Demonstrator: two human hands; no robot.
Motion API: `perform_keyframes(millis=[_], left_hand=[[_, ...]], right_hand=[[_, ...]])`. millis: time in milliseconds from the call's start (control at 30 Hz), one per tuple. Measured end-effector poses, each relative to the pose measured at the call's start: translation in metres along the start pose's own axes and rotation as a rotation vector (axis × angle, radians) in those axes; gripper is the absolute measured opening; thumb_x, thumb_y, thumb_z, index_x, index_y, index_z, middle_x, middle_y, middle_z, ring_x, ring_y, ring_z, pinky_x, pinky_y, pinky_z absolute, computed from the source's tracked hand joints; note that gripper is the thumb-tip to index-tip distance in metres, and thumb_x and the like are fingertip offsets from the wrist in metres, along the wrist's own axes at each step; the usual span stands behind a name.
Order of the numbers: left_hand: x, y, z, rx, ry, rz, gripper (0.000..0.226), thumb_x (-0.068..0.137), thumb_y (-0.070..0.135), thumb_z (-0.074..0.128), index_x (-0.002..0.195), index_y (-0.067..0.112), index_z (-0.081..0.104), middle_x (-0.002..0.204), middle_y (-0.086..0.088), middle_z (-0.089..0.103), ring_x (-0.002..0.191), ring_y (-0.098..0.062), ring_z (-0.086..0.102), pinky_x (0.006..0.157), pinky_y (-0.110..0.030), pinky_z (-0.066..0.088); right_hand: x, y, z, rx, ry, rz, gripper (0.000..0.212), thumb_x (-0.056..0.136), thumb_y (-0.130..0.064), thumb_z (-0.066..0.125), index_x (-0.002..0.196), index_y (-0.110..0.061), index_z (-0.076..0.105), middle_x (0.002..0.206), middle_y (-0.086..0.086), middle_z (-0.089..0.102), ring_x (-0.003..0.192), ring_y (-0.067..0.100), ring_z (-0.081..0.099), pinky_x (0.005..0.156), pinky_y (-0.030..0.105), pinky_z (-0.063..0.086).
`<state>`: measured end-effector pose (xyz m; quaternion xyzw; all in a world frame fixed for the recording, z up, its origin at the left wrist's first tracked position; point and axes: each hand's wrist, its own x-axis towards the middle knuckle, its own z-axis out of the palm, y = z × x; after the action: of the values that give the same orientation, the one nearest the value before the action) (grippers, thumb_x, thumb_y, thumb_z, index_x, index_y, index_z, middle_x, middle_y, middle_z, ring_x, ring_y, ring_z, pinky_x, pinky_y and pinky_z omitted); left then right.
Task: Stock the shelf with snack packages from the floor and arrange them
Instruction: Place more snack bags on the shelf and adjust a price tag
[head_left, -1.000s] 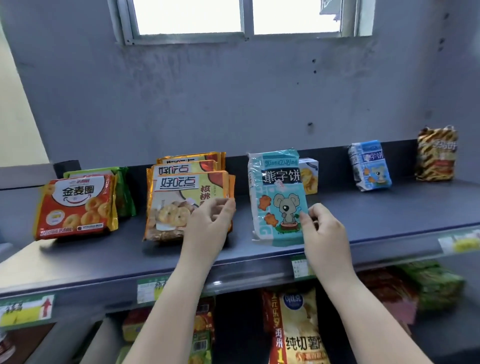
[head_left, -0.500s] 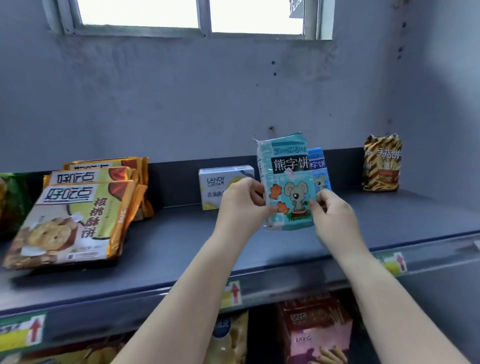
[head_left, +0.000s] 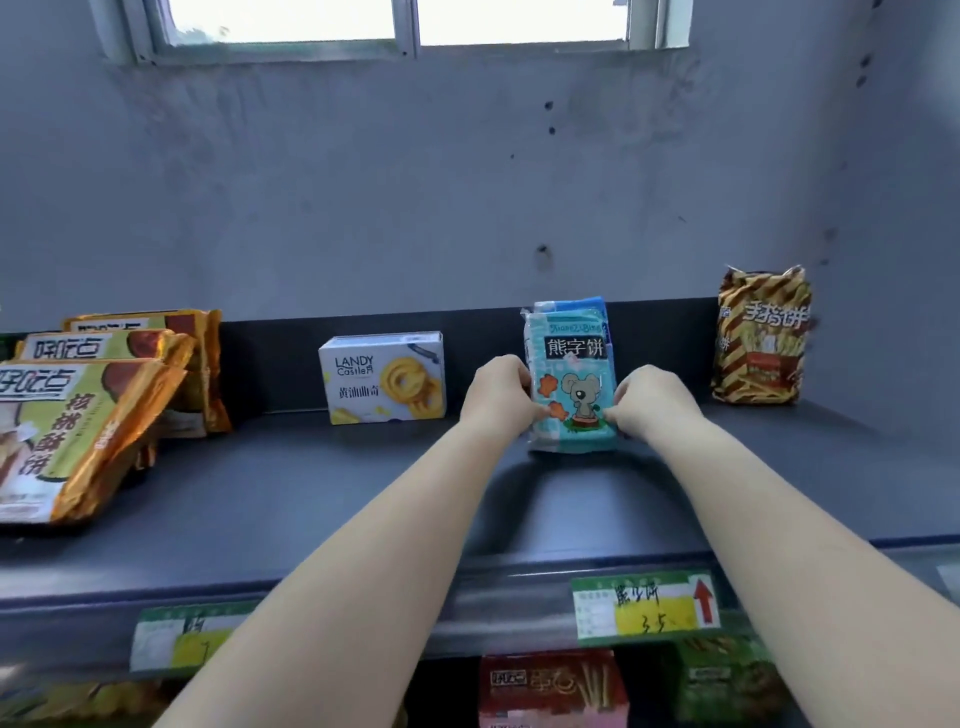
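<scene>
Head view: two bare arms reach over a dark shelf (head_left: 363, 488) set below a grey wall and a window.
Left hand (head_left: 501, 397): clamped on the left edge of a teal koala-print snack pack (head_left: 571, 384), fingers wrapped around its side.
Right hand (head_left: 652, 402): clamped on the same pack's right edge, fingertips on its lower front.
Teal pack: upright near the shelf's back edge, right of centre, its base at or just above the shelf surface; which one cannot be told.
Blue pack (head_left: 597, 306): directly behind the teal pack, only its top showing.
Cookie box (head_left: 383, 378): white, standing against the shelf's back wall, just left of the left hand.
Striped brown bag (head_left: 762, 336): upright near the shelf's right back corner, apart from the right hand.
Orange-edged biscuit packs (head_left: 88, 415): leaning in a row at the shelf's left end.
Price tag (head_left: 647, 605): green and yellow with a red arrow, on the shelf's front edge below the teal pack.
</scene>
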<state>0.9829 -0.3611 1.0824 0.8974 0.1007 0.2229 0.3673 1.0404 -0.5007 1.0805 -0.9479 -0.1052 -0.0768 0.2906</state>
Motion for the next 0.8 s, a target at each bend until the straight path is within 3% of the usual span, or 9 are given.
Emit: perform_keyframes(millis=[100, 233, 333, 433, 567, 700, 800], left_hand=[[-0.001, 0.003, 0.002, 0.092, 0.019, 0.013, 0.030, 0.073, 0.018, 0.076, 0.077, 0.017, 0.047, 0.101, -0.009, 0.066, 0.077, -0.020, 0.059, 0.070, -0.035, 0.054], [-0.023, 0.013, -0.019, 0.274, 0.106, 0.102, 0.034, 0.081, 0.031, 0.065, 0.108, 0.013, 0.053, 0.099, -0.003, 0.064, 0.091, -0.020, 0.057, 0.078, -0.034, 0.048], [-0.061, 0.011, -0.050, 0.258, 0.246, 0.178, 0.023, 0.084, 0.033, 0.060, 0.103, 0.020, 0.058, 0.081, 0.007, 0.062, 0.086, -0.019, 0.061, 0.077, -0.033, 0.051], [-0.113, -0.013, -0.090, 0.256, 0.434, 0.191, 0.021, 0.084, 0.036, 0.058, 0.100, 0.023, 0.060, 0.070, 0.013, 0.058, 0.069, -0.014, 0.060, 0.069, -0.034, 0.053], [-0.192, -0.067, -0.149, 0.387, 0.631, -0.013, 0.019, 0.086, 0.034, 0.058, 0.101, 0.023, 0.061, 0.070, 0.017, 0.056, 0.063, -0.001, 0.055, 0.064, -0.030, 0.051], [-0.286, -0.128, -0.206, 0.513, 0.791, -0.382, 0.010, 0.085, 0.028, 0.059, 0.093, 0.023, 0.063, 0.069, 0.016, 0.055, 0.065, -0.014, 0.055, 0.070, -0.039, 0.055], [-0.370, -0.165, -0.236, 0.569, 0.874, -0.681, 0.008, 0.085, 0.025, 0.057, 0.088, 0.022, 0.063, 0.067, 0.016, 0.052, 0.071, -0.018, 0.054, 0.070, -0.031, 0.050]], right_hand=[[-0.003, -0.004, -0.001, -0.079, 0.025, -0.005, 0.025, 0.082, -0.017, 0.060, 0.104, -0.008, 0.060, 0.104, 0.009, 0.063, 0.083, 0.027, 0.057, 0.065, 0.029, 0.043], [-0.029, -0.023, -0.011, -0.102, 0.156, -0.183, 0.038, 0.085, -0.024, 0.058, 0.117, -0.005, 0.048, 0.118, 0.013, 0.052, 0.105, 0.032, 0.055, 0.075, 0.036, 0.044], [-0.059, -0.045, -0.009, 0.096, 0.275, -0.435, 0.028, 0.086, -0.024, 0.056, 0.108, -0.008, 0.057, 0.108, 0.009, 0.059, 0.100, 0.028, 0.056, 0.079, 0.034, 0.043], [-0.095, -0.081, 0.011, 0.360, 0.324, -0.674, 0.016, 0.083, -0.023, 0.058, 0.095, -0.012, 0.061, 0.086, -0.001, 0.058, 0.078, 0.018, 0.051, 0.074, 0.031, 0.042], [-0.164, -0.155, 0.063, 0.553, 0.050, -0.941, 0.011, 0.084, -0.022, 0.059, 0.093, -0.015, 0.062, 0.084, -0.005, 0.055, 0.073, 0.011, 0.048, 0.069, 0.026, 0.043], [-0.242, -0.217, 0.125, 0.631, -0.274, -1.123, 0.009, 0.086, -0.021, 0.057, 0.092, -0.016, 0.061, 0.086, -0.004, 0.057, 0.078, 0.014, 0.050, 0.069, 0.026, 0.043], [-0.305, -0.248, 0.169, 0.630, -0.522, -1.203, 0.009, 0.085, -0.021, 0.057, 0.089, -0.014, 0.062, 0.081, -0.002, 0.057, 0.081, 0.018, 0.054, 0.070, 0.029, 0.044]])
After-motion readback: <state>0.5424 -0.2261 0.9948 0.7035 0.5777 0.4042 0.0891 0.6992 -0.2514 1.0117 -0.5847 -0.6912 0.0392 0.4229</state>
